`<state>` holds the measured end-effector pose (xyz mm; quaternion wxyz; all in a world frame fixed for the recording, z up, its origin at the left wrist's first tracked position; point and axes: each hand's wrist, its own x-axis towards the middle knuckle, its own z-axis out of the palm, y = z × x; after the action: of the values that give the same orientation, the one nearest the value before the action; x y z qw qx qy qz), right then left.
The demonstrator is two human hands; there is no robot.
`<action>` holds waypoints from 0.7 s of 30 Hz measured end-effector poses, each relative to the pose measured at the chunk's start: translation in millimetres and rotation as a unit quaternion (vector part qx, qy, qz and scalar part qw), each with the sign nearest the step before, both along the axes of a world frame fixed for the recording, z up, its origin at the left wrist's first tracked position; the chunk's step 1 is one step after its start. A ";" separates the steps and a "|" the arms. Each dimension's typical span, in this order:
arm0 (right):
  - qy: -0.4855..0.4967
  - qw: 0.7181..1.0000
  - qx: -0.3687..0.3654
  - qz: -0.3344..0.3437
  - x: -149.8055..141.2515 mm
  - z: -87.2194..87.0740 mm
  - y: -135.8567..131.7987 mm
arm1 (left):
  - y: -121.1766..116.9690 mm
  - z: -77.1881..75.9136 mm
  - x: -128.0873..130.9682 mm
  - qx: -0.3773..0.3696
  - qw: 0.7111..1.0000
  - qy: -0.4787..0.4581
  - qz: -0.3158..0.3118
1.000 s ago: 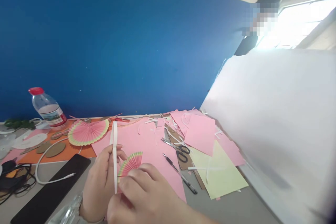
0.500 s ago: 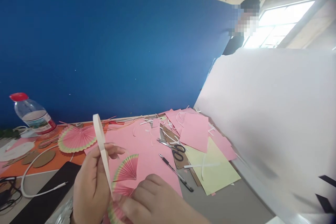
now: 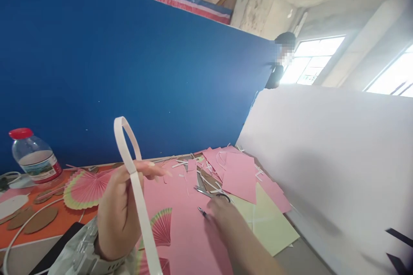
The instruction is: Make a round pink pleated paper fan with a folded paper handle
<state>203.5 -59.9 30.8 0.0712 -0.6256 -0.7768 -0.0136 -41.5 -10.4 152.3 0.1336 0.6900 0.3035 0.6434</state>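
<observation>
My left hand (image 3: 121, 208) pinches a long white paper strip (image 3: 142, 212) between thumb and fingers, its upper part bent over into a loop. The strip's lower end runs down past the bottom of the head view. Below and beside it lie small pleated pink paper fans (image 3: 163, 226) with green-yellow edges, partly behind the strip. My right hand (image 3: 227, 219) is over the black-handled scissors (image 3: 203, 191), covering part of the handles; its fingers are blurred, so I cannot tell whether they grip. A pen (image 3: 202, 212) shows only its tip beside that hand.
Pink sheets (image 3: 240, 176) and a pale yellow sheet (image 3: 277, 232) lie at right, with white scraps around. At left are a red-capped bottle (image 3: 40, 165), a larger pleated fan (image 3: 85, 189), cardboard ovals (image 3: 41, 220) and a white cable. Blue (image 3: 129, 73) and white partitions enclose the table.
My right hand has left the strip and the fans and moved right to the scissors. My left hand keeps the strip, now raised and looped. The camera view has tilted upward.
</observation>
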 end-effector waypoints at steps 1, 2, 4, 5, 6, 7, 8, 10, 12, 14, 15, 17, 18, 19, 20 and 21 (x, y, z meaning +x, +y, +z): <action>-0.007 0.999 -0.007 -0.046 12.7 4.9 6.5 | 0.6 0.0 -2.4 -0.010 1.000 0.011 -0.010; -0.014 0.996 -0.022 -0.081 23.6 9.1 11.8 | 0.9 0.0 -4.5 -0.013 1.000 0.020 -0.020; -0.028 0.989 -0.064 -0.132 38.1 13.5 19.4 | 0.6 0.1 -7.5 -0.007 0.999 0.021 -0.043; -0.033 0.985 -0.087 -0.147 41.7 13.4 22.1 | 0.4 0.2 -8.6 0.005 0.998 0.012 -0.057; -0.038 0.980 -0.110 -0.159 43.3 11.9 24.4 | 0.5 0.5 -9.5 0.021 0.997 0.003 -0.072; -0.041 0.976 -0.133 -0.169 43.4 9.4 26.5 | 0.8 0.8 -10.4 0.034 0.996 0.002 -0.085; -0.044 0.971 -0.153 -0.178 42.6 6.3 28.5 | 1.6 1.3 -11.4 0.042 0.995 0.009 -0.093; -0.051 0.962 -0.187 -0.194 40.4 0.7 32.5 | 4.2 2.5 -14.0 0.051 0.993 0.039 -0.101; -0.060 0.954 -0.209 -0.204 39.5 -2.0 35.9 | 7.8 3.4 -17.1 0.055 0.991 0.058 -0.103; -0.074 0.951 -0.217 -0.208 40.3 -1.3 37.9 | 11.2 3.9 -20.0 0.059 0.991 0.061 -0.100; -0.083 0.950 -0.217 -0.208 41.1 -0.1 38.3 | 12.6 4.0 -21.4 0.057 0.992 0.058 -0.097; -0.098 0.950 -0.213 -0.209 43.3 2.8 37.6 | 14.5 4.6 -23.9 0.056 0.994 0.062 -0.078; -0.104 0.949 -0.211 -0.210 44.4 4.1 36.7 | 15.2 5.2 -25.2 0.058 0.994 0.066 -0.063; -0.107 0.949 -0.209 -0.212 45.5 5.2 35.4 | 15.6 6.0 -26.4 0.058 0.995 0.072 -0.048; -0.107 0.948 -0.209 -0.213 46.5 6.1 33.7 | 16.1 7.0 -27.7 0.057 0.995 0.078 -0.035; -0.105 0.948 -0.208 -0.215 47.4 6.9 31.8 | 16.5 8.1 -29.2 0.053 0.995 0.082 -0.023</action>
<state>250.9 -28.1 37.7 -0.1467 -0.7739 -0.6124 0.0678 -70.7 6.1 160.4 0.0864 0.7532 0.2634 0.5966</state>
